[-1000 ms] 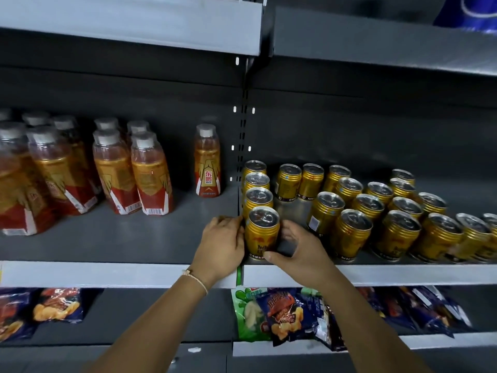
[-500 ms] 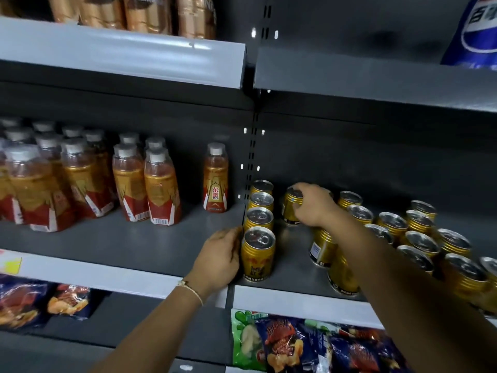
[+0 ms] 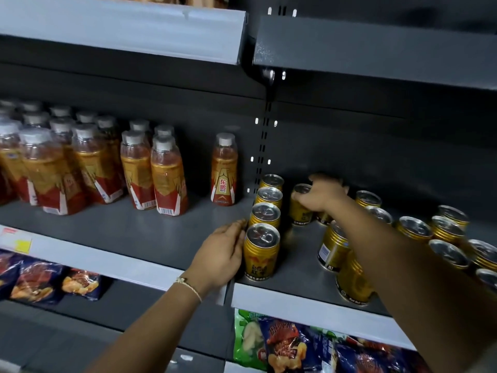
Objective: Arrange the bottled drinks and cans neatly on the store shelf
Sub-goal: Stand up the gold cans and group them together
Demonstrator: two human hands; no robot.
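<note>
Four gold cans stand in a straight file running front to back at the left end of the right-hand shelf [image 3: 295, 265], and the front can [image 3: 261, 251] of that file is the landmark for everything else. The left hand [image 3: 223, 251] lies flat against this can's left side, fingers nearly straight and pressing, not curled round it. Behind and to the right of the front can, the right hand [image 3: 321, 195] reaches to the rear of the shelf, its fingers curled over the top of a back can [image 3: 300, 204]; a second can sits under the palm, and whether that one is also held cannot be told.

Further right of the front can, the loose cans [image 3: 414, 228] stand in uneven diagonal rows. Left of it, across the shelf divider, a single bottle [image 3: 224, 169] stands alone, with the grouped bottles [image 3: 164, 173] beyond.

The likely trouble, as I judge it: the right forearm stretches low over the cans nearest the shelf edge, so drawing the back can forward could knock one off or tip it. A careless push from the left hand could also skew the tidy file.

The lone bottle's label shows Chinese characters, apparently "东鹏". The front can carries dark characters too blurred to read. A yellow price tag [image 3: 22, 244] far left is illegible.
</note>
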